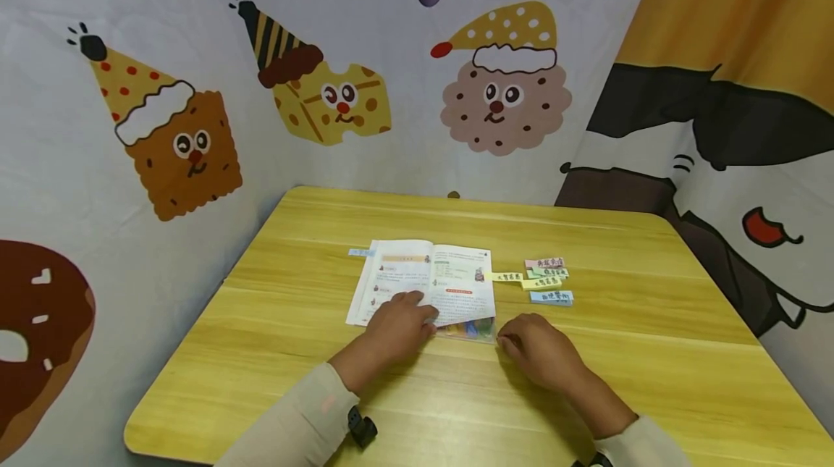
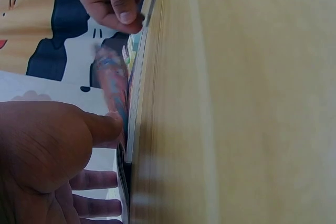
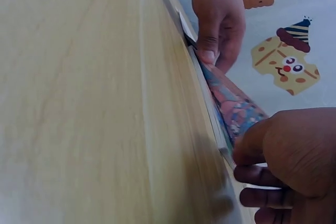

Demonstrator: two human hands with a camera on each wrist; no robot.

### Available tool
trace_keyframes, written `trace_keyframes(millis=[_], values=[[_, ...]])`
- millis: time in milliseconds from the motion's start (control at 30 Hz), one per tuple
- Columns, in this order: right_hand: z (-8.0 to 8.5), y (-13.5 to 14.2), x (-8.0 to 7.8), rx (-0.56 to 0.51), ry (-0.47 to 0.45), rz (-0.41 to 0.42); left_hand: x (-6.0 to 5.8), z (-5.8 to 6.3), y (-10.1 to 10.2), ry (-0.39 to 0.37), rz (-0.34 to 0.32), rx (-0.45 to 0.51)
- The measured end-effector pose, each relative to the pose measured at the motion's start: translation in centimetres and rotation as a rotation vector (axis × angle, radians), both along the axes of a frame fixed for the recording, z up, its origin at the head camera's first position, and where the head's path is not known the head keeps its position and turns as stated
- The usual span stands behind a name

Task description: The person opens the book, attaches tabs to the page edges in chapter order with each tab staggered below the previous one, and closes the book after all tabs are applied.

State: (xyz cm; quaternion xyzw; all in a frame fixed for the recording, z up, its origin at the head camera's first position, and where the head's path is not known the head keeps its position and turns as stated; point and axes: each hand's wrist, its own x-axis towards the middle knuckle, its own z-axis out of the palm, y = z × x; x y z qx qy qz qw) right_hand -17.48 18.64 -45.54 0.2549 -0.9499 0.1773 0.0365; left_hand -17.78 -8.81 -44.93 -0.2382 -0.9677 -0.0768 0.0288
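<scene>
An open book (image 1: 462, 275) with printed pages lies on the table. My left hand (image 1: 400, 326) rests on the lower part of its left page near the spine, fingers extended; in the left wrist view its thumb (image 2: 105, 129) touches the lower edge of the pages. Below the raised right page a colourful sheet (image 1: 476, 329) shows, pink and blue in the right wrist view. Beside the book's lower right corner is my right hand (image 1: 544, 351), fingers loosely bent and thumb near the index finger. No page is seen between them; whether they touch the corner is unclear.
Several labelled sticky tabs (image 1: 547, 284) in pink, green, yellow and blue lie right of the book. A yellow tab (image 1: 507, 276) sticks out of its right edge, a blue tab (image 1: 360, 253) out of its left. A cartoon-print cloth (image 1: 391, 170) hangs behind the table (image 1: 260, 380).
</scene>
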Motion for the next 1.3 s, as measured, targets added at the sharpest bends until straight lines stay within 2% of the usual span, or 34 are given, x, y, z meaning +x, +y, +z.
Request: trace_keyframes(millis=[133, 333, 600, 767, 1067, 1200, 1300], values=[[0.0, -0.8, -0.1, -0.027, 0.047, 0.065, -0.1, 0.0, -0.1, 0.020, -0.015, 0.006], [-0.1, -2.0, -0.6, 0.022, 0.017, 0.139, 0.0, 0.0, 0.0, 0.015, -0.011, 0.010], [0.1, -2.6, -0.9, 0.093, 0.035, 0.129, 0.0, 0.2, 0.2, -0.036, 0.034, 0.009], [0.2, -2.7, -1.0, 0.092, 0.020, 0.117, 0.0, 0.0, 0.2, -0.037, 0.057, 0.027], [0.1, -2.9, -1.4, 0.103, 0.057, 0.102, -0.3, -0.6, 0.1, -0.032, 0.078, 0.023], [0.0, -3.1, -1.5, 0.131, 0.040, 0.082, -0.4, -0.6, 0.1, -0.048, 0.118, 0.036], [0.0, -3.1, -1.5, 0.145, 0.028, 0.076, -0.4, -0.5, 0.1, -0.055, 0.159, 0.081]])
